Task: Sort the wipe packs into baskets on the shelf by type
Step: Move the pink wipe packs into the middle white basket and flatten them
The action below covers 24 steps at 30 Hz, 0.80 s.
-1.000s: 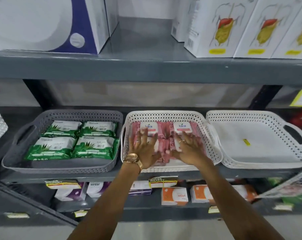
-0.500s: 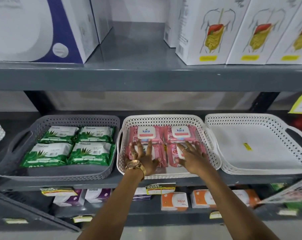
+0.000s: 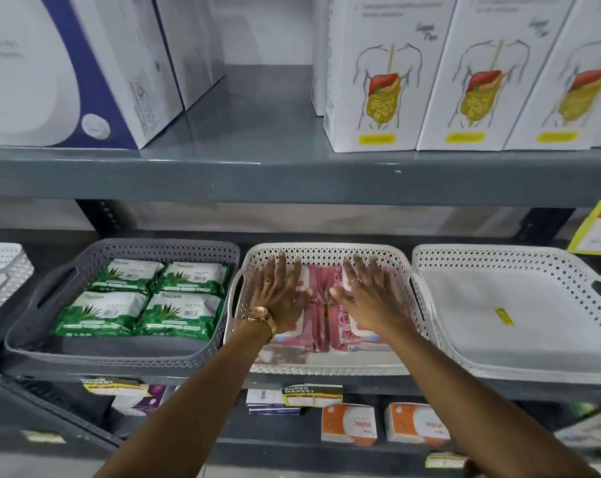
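the fingers (image 3: 282, 270) of the left hand (image 3: 280, 298) are spread wide and flat, gripping nothing, laid over the left column of pink wipe packs (image 3: 321, 317); those of the right hand (image 3: 368, 298) are just as splayed over the right column. whether the palms press down or only hover a little above i cannot tell. a gold watch (image 3: 259, 317) sits on the left wrist, and each hand wears a ring.

the pink packs lie flat in the middle white basket (image 3: 326, 365) on the shelf (image 3: 292, 377), side by side, and look like two rows of two, though the hands hide much of the back row. to the left, the grey basket (image 3: 119, 355) holds four green wipe packs (image 3: 143, 298) in a tidy two-by-two. to the right, another white basket (image 3: 533, 370) carries no packs, only a small yellow sticker (image 3: 504, 316) on its floor.

these packs look like soft film pouches, light, a bit squashy, with a glossy skin that may slide under a flat palm. the white flip lid on top is probably the stiffest spot. a pinch across the short sides, or thumb under an edge, should hold better than pressing from above.

sorting looks nearly finished, with each kind in its own basket.

further up, on the higher shelf (image 3: 292, 174), stand tall white boxes (image 3: 374, 74) printed with a stomach drawing.
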Motion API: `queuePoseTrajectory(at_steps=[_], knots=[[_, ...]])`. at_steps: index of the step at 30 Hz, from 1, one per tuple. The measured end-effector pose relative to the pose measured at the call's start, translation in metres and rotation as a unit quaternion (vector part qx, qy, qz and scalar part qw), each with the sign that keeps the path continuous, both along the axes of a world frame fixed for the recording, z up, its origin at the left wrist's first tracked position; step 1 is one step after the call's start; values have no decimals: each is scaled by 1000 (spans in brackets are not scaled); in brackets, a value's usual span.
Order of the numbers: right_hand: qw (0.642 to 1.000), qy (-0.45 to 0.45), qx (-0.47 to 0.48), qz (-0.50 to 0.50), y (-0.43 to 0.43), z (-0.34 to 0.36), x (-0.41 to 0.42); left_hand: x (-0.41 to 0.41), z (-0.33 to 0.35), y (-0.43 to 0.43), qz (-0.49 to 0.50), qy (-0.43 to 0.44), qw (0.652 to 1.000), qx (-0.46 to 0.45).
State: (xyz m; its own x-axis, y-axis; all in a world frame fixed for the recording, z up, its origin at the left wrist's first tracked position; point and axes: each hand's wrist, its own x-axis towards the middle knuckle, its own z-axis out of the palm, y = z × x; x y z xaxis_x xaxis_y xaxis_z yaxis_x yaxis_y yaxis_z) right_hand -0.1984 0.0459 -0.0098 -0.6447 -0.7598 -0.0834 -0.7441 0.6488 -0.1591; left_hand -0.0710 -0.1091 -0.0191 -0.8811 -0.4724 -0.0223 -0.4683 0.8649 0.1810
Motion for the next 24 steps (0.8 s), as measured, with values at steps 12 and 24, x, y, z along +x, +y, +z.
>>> queuePoseTrajectory(at_steps=[12, 24], knots=[[1000, 29, -12, 2, -7, -40, -10, -11, -24, 3, -16, -23, 999, -41], [981, -129, -103, -105, -31, 26, 19, 21, 22, 2, -23, 80, 995, 60]])
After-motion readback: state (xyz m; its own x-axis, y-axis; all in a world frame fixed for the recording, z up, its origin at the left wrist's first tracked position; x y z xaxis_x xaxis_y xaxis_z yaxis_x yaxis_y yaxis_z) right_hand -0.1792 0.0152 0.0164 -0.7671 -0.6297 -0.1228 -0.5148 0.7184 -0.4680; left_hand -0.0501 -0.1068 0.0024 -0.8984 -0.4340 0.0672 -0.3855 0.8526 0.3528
